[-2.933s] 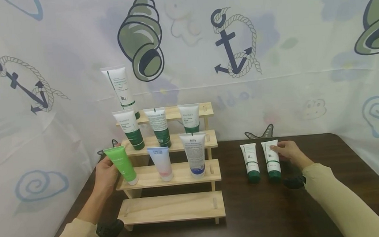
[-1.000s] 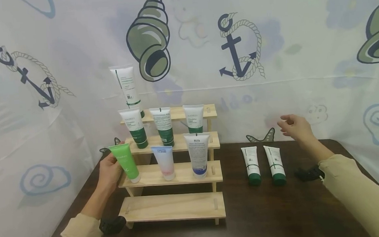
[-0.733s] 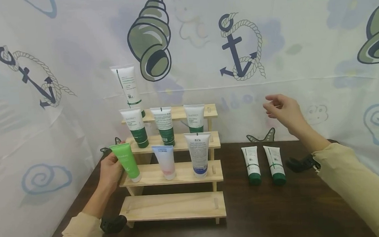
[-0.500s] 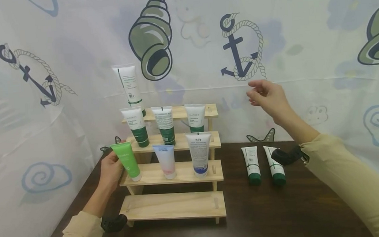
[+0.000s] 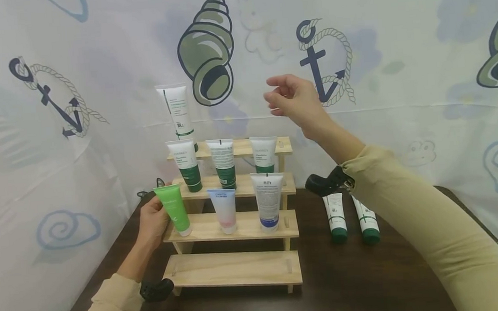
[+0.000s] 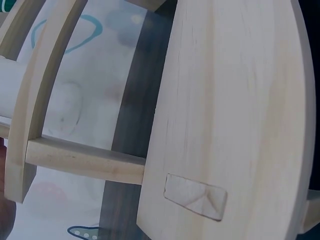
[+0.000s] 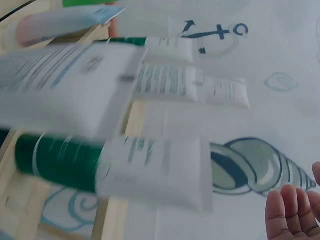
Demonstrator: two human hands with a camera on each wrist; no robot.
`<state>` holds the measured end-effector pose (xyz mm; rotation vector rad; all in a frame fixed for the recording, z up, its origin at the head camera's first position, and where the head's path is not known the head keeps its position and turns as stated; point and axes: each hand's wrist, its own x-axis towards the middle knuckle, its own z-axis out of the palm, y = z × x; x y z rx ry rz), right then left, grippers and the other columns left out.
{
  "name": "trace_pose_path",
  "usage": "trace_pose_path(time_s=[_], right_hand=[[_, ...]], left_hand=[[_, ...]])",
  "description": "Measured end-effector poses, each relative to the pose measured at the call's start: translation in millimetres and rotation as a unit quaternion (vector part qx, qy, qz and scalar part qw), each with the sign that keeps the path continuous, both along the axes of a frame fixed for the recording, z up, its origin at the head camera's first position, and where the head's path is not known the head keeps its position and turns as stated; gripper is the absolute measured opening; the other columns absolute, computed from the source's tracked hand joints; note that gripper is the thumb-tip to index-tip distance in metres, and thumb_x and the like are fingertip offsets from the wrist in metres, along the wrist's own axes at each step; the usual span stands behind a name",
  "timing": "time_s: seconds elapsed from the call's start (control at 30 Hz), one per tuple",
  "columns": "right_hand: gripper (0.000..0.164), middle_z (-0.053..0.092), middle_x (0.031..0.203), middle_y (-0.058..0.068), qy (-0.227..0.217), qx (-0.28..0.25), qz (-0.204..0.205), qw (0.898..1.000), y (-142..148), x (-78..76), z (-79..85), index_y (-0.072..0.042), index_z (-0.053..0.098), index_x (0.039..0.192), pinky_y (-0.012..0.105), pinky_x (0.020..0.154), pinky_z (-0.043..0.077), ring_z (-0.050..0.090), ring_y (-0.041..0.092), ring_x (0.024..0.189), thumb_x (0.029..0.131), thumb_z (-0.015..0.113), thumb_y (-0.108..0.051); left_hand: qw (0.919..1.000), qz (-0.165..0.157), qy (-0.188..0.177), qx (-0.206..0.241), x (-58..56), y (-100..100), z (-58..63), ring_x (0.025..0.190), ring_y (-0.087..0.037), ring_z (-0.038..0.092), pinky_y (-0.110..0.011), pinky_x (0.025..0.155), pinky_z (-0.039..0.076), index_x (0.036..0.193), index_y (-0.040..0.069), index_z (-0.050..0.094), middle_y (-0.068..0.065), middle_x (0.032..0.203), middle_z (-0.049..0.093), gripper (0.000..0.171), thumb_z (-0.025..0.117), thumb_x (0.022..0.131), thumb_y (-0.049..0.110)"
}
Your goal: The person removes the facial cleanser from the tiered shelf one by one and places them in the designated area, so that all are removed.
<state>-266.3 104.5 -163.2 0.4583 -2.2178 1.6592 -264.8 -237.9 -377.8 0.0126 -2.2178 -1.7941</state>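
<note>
My left hand (image 5: 153, 221) is at the left side of a stepped wooden rack (image 5: 235, 267), behind a green tube (image 5: 173, 210). Its fingertips are mostly hidden, so whether it grips the rack is unclear. In the left wrist view only a sliver of that hand (image 6: 6, 205) shows beside the wood. Raised in the air, my right hand (image 5: 299, 101) holds nothing, its fingers loosely bent, above and right of the top shelf (image 5: 244, 147). The right wrist view shows its fingertips (image 7: 276, 212) apart from the white-and-green tube (image 7: 150, 170).
A tall white tube (image 5: 178, 110) stands top left. Three white-and-green tubes, one of them central (image 5: 222, 162), share the shelf below. A blue-pink tube (image 5: 224, 210) and a grey-white tube (image 5: 268, 200) stand lower. Two white tubes, one nearer the rack (image 5: 335, 214), lie on the dark table (image 5: 349, 283).
My right hand has let go of the right-hand tube on the table, then risen and swung left toward the rack's top. That tube now lies slightly tilted. The left hand has stayed at the rack.
</note>
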Motion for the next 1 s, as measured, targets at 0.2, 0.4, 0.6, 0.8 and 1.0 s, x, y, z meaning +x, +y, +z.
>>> trace_pose_path(time_s=[0.2, 0.4, 0.6, 0.8, 1.0], right_hand=[[0.036, 0.060, 0.090, 0.004, -0.024, -0.022, 0.032, 0.999, -37.0, -7.1, 14.8, -0.006, 0.055, 0.125, 0.026, 0.078, 0.057, 0.061, 0.020, 0.086, 0.091, 0.062, -0.012], [0.036, 0.055, 0.087, 0.004, -0.040, -0.019, 0.049, 0.998, -71.1, -17.0, 18.6, -0.006, 0.055, 0.125, 0.025, 0.078, 0.057, 0.059, 0.021, 0.085, 0.090, 0.063, -0.011], [0.041, 0.053, 0.090, 0.005, -0.057, 0.004, 0.059, 0.997, -100.3, -30.1, 15.5, -0.006, 0.052, 0.127, 0.023, 0.079, 0.056, 0.054, 0.019, 0.087, 0.089, 0.065, -0.013], [0.046, 0.053, 0.094, 0.004, -0.082, 0.009, 0.060, 0.995, -119.2, -41.5, 12.7, -0.007, 0.049, 0.131, 0.023, 0.082, 0.055, 0.053, 0.014, 0.088, 0.089, 0.065, -0.014], [0.048, 0.054, 0.101, 0.006, -0.092, 0.010, 0.056, 0.994, -129.6, -49.3, 11.9, -0.007, 0.048, 0.133, 0.023, 0.082, 0.055, 0.054, 0.015, 0.093, 0.088, 0.066, -0.012]], left_hand=[[1.0000, -0.003, 0.002, -0.005, -0.5, 0.9, 2.2, 0.140, -0.021, 0.029, -0.036, 0.117, 0.024, 0.131, -0.003, 0.050, -0.007, 0.148, 0.038, 0.043, 0.059, 0.093, 0.014], [1.0000, -0.003, 0.007, 0.000, -0.2, 0.5, 1.2, 0.139, -0.019, 0.031, -0.034, 0.116, 0.026, 0.130, -0.004, 0.051, -0.008, 0.146, 0.040, 0.043, 0.060, 0.092, 0.013], [1.0000, -0.005, 0.001, 0.000, 1.4, -0.3, 0.8, 0.139, -0.019, 0.030, -0.035, 0.116, 0.026, 0.129, -0.005, 0.052, -0.007, 0.147, 0.039, 0.040, 0.058, 0.093, 0.012], [1.0000, -0.007, 0.005, -0.003, 4.0, -0.6, 0.5, 0.139, -0.018, 0.031, -0.034, 0.115, 0.028, 0.130, -0.003, 0.052, -0.007, 0.147, 0.040, 0.043, 0.060, 0.093, 0.016], [0.9999, -0.009, 0.007, -0.008, 2.7, -0.1, -0.6, 0.138, -0.017, 0.033, -0.033, 0.115, 0.028, 0.130, -0.001, 0.053, -0.004, 0.146, 0.042, 0.043, 0.061, 0.092, 0.017]])
